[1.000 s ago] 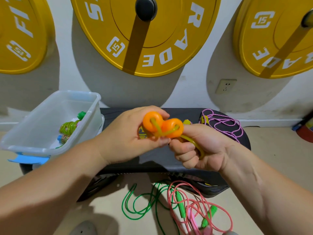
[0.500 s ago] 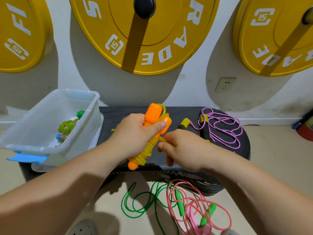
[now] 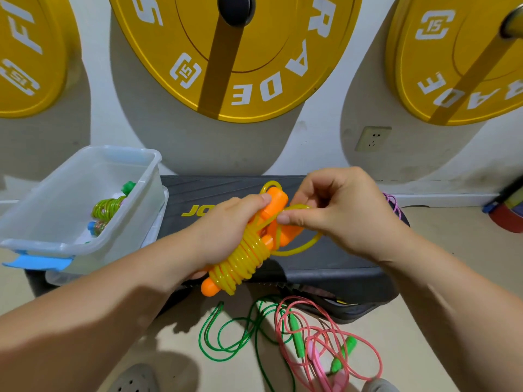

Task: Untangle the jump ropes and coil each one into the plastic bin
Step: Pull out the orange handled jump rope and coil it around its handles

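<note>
Wrapping nearly finished: left hand (image 3: 226, 230) grips orange-handled yellow plastic rope bundle (image 3: 244, 258), right hand (image 3: 339, 219) pinches its tail; I'd tuck it next.

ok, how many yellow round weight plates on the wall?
3. Left plate, cut by the frame edge; centre plate, nearly whole; right plate, also cut off. Others may hang out of view.

colours of ropes, bin and bench

translucent yellow cord (image 3: 243, 258) on orange handles (image 3: 276, 198). green rope (image 3: 226, 335), pink rope (image 3: 325, 349), bright green handles (image 3: 295, 332). bin (image 3: 70, 244) milky clear, its latch (image 3: 39, 263) blue. step (image 3: 325, 264) black, lettered yellow. plates (image 3: 254, 66) yellow, lettered white.
</note>
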